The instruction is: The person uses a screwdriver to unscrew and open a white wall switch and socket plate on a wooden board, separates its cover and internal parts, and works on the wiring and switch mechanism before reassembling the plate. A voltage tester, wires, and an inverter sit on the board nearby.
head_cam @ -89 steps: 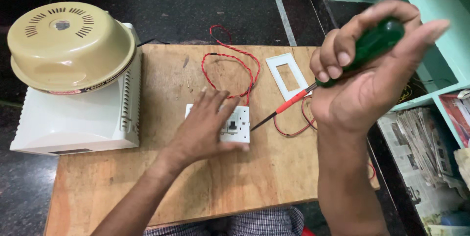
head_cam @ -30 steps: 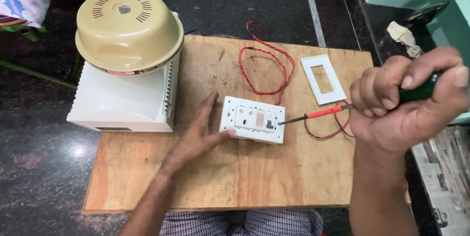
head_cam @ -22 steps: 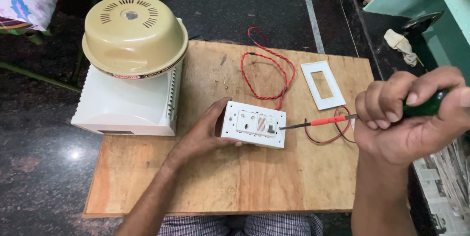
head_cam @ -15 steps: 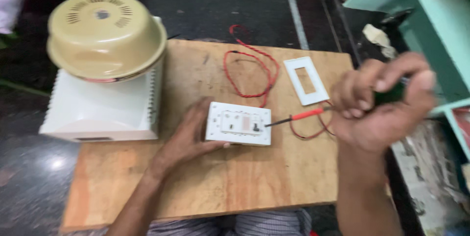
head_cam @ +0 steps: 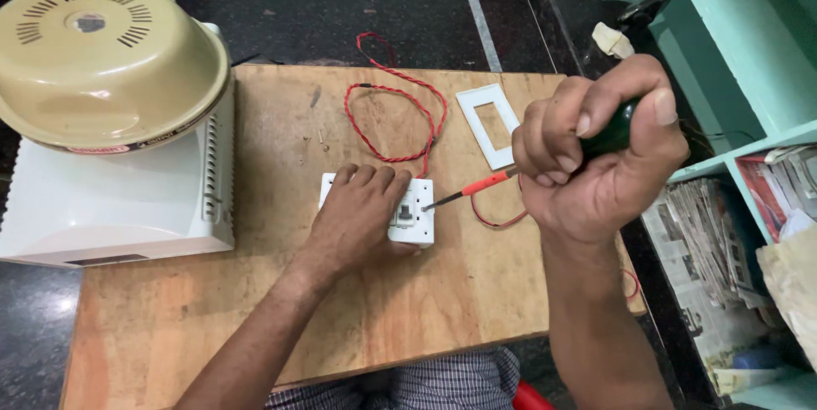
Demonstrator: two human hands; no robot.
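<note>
My left hand (head_cam: 357,210) lies flat on a white switch plate (head_cam: 419,216) in the middle of the wooden board (head_cam: 255,308), pressing it down. My right hand (head_cam: 596,155) is closed around the green handle of a screwdriver (head_cam: 477,186) with a red sleeve on its shaft. The tip touches the right side of the switch plate. A twisted red wire (head_cam: 396,108) loops on the board behind the plate and runs to it.
A white plastic frame (head_cam: 485,125) lies on the board's far right. A beige domed cover (head_cam: 102,61) sits on a white box (head_cam: 111,206) at left. Teal shelves (head_cam: 732,53) with newspapers (head_cam: 706,248) stand at right. Dark stone floor surrounds the board.
My left hand has slid from the plate's left edge to cover most of it. The screwdriver tip stays at the plate's right side while my right hand has risen closer to the camera.
</note>
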